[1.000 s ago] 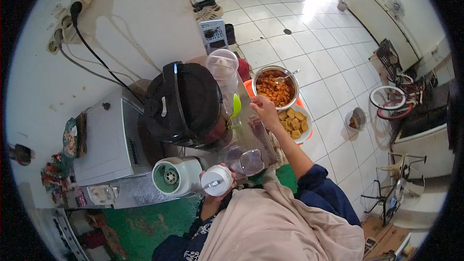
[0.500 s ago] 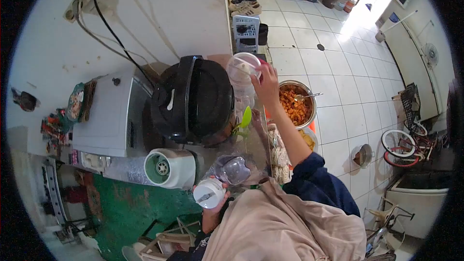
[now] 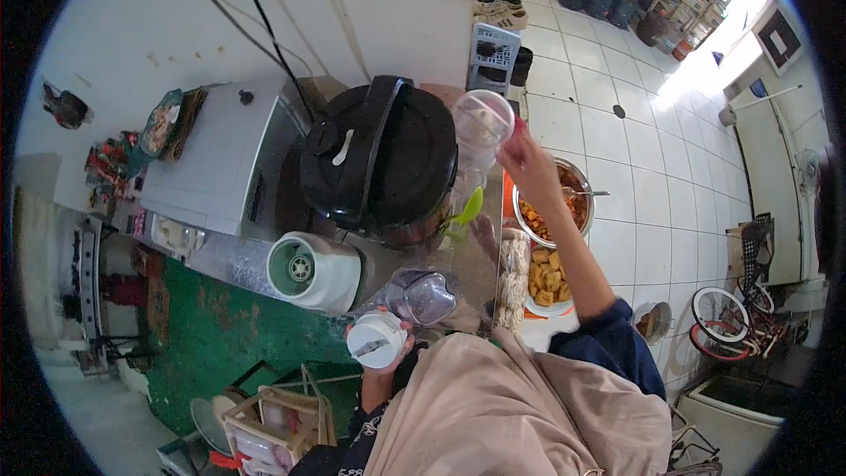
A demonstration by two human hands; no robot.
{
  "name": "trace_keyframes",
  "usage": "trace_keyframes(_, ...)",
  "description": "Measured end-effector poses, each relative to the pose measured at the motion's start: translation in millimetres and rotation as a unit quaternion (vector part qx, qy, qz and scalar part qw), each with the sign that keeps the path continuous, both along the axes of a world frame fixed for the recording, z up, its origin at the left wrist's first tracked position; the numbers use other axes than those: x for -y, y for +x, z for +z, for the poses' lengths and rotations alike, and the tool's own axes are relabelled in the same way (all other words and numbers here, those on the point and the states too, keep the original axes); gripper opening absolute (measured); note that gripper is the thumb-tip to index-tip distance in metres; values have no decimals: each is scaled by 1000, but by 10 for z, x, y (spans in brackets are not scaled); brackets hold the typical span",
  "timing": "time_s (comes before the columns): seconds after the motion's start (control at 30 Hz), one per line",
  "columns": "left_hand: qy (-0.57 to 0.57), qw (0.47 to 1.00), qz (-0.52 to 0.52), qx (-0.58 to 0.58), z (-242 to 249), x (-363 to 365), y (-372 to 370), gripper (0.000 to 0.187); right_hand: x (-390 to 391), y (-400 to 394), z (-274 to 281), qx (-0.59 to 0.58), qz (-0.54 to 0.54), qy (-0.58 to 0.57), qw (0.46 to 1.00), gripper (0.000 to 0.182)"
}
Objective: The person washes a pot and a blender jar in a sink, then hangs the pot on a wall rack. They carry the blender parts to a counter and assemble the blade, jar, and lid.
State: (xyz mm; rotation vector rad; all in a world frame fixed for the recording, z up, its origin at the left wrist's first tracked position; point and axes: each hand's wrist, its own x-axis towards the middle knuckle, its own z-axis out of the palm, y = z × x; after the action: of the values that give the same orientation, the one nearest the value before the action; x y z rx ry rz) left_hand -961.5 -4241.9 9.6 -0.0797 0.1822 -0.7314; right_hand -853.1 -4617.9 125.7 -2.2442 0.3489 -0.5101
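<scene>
The left hand is wrapped around a white blade base, held up just in front of the cooker. The right hand reaches out to a clear jug standing just right of the cooker; its fingers touch the jug's rim, but whether they pinch it cannot be told. A clear cup lies before the cooker, beside the white blender base. Beyond the cooker's right side, the bowl is partly hidden by the forearm. No writing is readable; the packets far left are blurred.
</scene>
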Motion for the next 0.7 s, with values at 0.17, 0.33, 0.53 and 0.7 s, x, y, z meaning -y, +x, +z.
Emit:
trace_keyframes(0.17,28,999,41,-16,35,-223,-29,67,6,-1874,-1069,-273,203,71,938,19)
trace_keyframes(0.33,72,997,22,-27,-2,-504,-65,62,-592,-3324,-840,-275,-50,432,858,46)
trace_keyframes(0.53,83,995,43,-42,212,-387,-18,58,-1303,-3681,-1418,-240,-100,431,864,45)
trace_keyframes(0.7,82,996,26,-31,208,-347,7,58,-1604,-3810,-2010,-265,-144,426,853,44)
